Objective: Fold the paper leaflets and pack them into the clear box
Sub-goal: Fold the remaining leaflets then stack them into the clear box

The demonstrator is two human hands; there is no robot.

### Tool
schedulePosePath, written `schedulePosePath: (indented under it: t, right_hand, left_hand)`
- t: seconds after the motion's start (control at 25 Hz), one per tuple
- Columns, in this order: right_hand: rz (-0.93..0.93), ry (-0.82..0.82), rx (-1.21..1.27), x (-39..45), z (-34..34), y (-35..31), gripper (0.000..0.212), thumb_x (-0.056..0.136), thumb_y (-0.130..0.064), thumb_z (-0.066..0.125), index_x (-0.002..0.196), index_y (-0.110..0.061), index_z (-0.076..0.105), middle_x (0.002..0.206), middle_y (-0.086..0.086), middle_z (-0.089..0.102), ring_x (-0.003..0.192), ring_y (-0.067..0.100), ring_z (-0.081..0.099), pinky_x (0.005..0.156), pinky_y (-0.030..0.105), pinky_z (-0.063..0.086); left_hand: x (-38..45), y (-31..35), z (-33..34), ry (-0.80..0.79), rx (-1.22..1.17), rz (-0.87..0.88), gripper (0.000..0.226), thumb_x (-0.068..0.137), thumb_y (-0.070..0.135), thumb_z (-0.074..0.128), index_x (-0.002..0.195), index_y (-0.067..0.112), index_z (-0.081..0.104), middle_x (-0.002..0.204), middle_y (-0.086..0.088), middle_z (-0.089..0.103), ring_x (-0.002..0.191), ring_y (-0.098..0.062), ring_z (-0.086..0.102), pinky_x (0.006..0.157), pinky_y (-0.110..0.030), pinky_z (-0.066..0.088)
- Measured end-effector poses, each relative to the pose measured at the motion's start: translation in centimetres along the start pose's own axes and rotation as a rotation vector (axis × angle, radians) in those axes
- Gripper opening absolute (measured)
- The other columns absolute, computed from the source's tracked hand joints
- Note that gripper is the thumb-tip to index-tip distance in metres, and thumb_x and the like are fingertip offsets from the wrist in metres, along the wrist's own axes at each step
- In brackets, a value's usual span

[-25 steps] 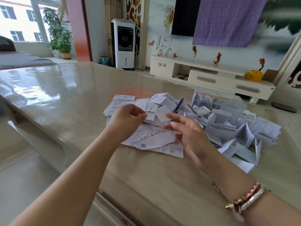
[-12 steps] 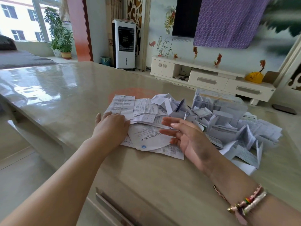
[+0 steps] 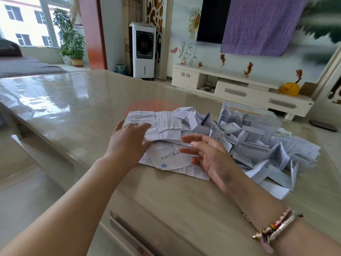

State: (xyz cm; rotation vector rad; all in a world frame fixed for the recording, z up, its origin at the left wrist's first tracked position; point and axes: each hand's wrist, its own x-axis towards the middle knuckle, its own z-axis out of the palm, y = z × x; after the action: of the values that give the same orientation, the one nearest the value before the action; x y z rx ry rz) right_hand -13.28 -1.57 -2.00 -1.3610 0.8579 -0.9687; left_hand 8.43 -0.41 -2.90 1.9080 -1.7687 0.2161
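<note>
Left hand [image 3: 129, 139] palm-down, fingers straight, pressing flat on the left edge of a loose heap of white printed paper leaflets [image 3: 166, 126] spread over a glossy beige stone-look tabletop [image 3: 73, 100]. Right hand [image 3: 208, 156] just beside it, fingers relaxed and spread, holding nothing, hovering over or lightly touching a curled white leaflet with a blue round logo [image 3: 166, 157]; contact hard to tell. Beaded and silver bracelets [image 3: 276, 228] on the right wrist. Clear plastic box [image 3: 249, 117] at the far right of the heap, already holding several folded leaflets. More folded white leaflets [image 3: 273, 163] heaped in front of and beside the box, some standing open in zigzag creases. Beyond the table, white tower air cooler [image 3: 144, 50], white low TV cabinet [image 3: 239, 87], purple cloth [image 3: 262, 24] draped over a dark screen.
</note>
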Motion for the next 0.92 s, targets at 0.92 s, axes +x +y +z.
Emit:
schedulePosePath:
  t: [0.92]
  right_hand:
    - [-0.244, -0.027, -0.772, -0.5, -1.3, 1.0, 0.005, 0.083, -0.03, 0.067, 0.088, -0.031, 0.069, 0.102, -0.016, 0.07, 0.098, -0.003, 0.062, 0.089, 0.032, 0.051]
  left_hand:
    - [-3.9, 3.7, -3.0, -0.31, -0.624, 0.07, 0.047, 0.065, 0.043, 0.083, 0.108, 0.036, 0.064, 0.108, 0.022, 0.064, 0.099, 0.007, 0.059, 0.087, -0.023, 0.05]
